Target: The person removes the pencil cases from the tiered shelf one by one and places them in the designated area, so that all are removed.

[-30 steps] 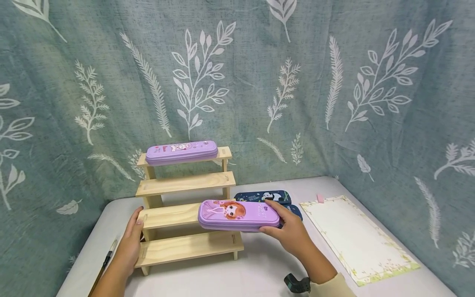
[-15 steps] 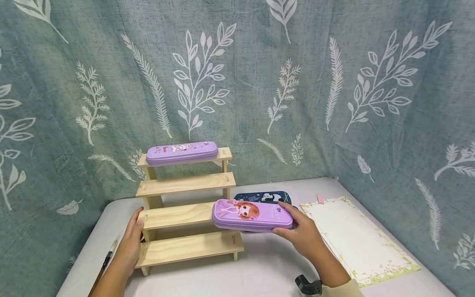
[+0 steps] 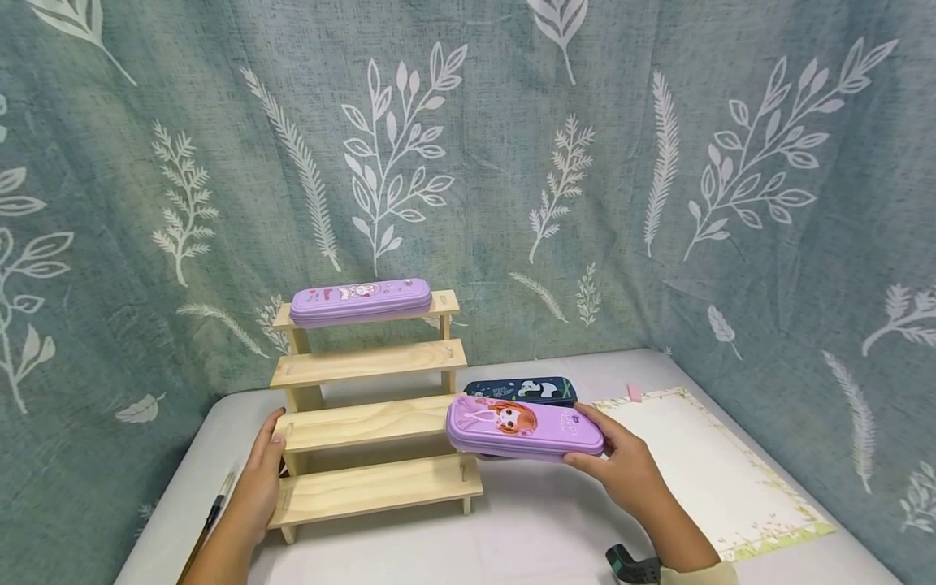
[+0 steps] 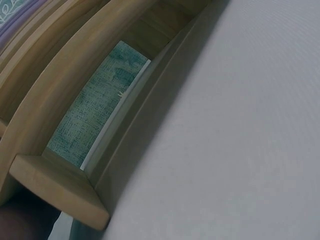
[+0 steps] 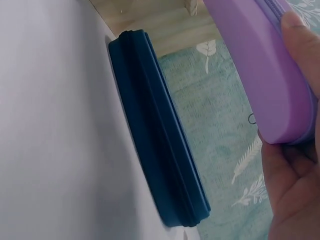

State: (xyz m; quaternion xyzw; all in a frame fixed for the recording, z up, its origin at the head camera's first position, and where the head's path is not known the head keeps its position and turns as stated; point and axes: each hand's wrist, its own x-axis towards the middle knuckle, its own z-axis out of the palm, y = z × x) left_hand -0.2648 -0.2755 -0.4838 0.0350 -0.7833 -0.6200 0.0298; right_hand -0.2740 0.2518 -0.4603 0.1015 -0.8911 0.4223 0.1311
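Observation:
My right hand pinches the right end of a purple pencil case with a red-haired cartoon girl on its lid. The case is held level in the air, overlapping the right end of the wooden step rack in the head view. At the rack's left side, my left hand grips the end of the second plank from the bottom, thumb in front. Another purple pencil case lies on the top plank. Behind the held case is a dark blue pencil case with a panda; the right wrist view shows a dark blue case on the table.
A sheet of paper with a floral border lies at the right, a pink piece at its top edge. A paintbrush lies left of the left forearm. Patterned curtain surrounds the white table.
My right hand has carried the purple pencil case to the right, away from the rack's planks. The left hand has stayed on the rack.

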